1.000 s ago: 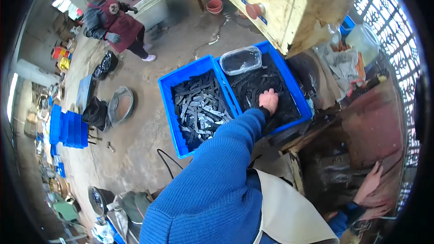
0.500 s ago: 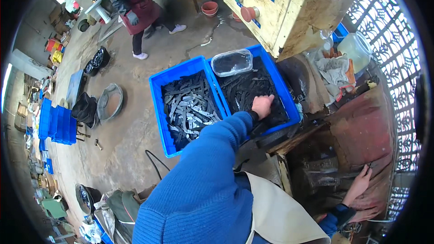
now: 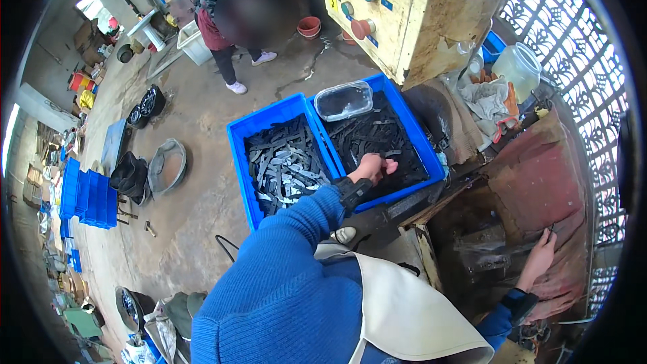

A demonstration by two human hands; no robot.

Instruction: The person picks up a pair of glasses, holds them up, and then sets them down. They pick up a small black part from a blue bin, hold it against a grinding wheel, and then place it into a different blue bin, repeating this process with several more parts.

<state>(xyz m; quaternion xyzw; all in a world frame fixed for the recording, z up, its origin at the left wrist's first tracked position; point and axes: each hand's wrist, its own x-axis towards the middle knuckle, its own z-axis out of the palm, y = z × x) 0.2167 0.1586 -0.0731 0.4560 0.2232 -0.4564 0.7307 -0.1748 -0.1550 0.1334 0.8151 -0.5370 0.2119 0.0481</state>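
Observation:
My left hand (image 3: 371, 168) is over the right blue bin (image 3: 426, 136), low above dark flat strips (image 3: 367, 133). Its fingers are curled; whether a strip is between them cannot be made out. A clear plastic tub (image 3: 344, 101) lies on the strips at that bin's far end. Beside it, the left blue bin (image 3: 237, 155) holds similar strips (image 3: 288, 167), many of them shinier. At the far right my right hand (image 3: 539, 256) is closed near a reddish-brown sheet (image 3: 532, 185), with a small dark thing at its fingertips, too small to name.
A worn cream control box (image 3: 411, 20) with round knobs stands beyond the bins. Right of it are a rag (image 3: 488, 100) and a translucent jug (image 3: 517, 67). On the floor at left are a grey basin (image 3: 167, 166), stacked blue crates (image 3: 91, 195) and a hammer (image 3: 149, 228). A person (image 3: 222, 27) bends over behind.
My left hand has drawn back leftward and toward me within the right bin's area. The right hand stays near the reddish sheet. The other person has bent forward and shifted right.

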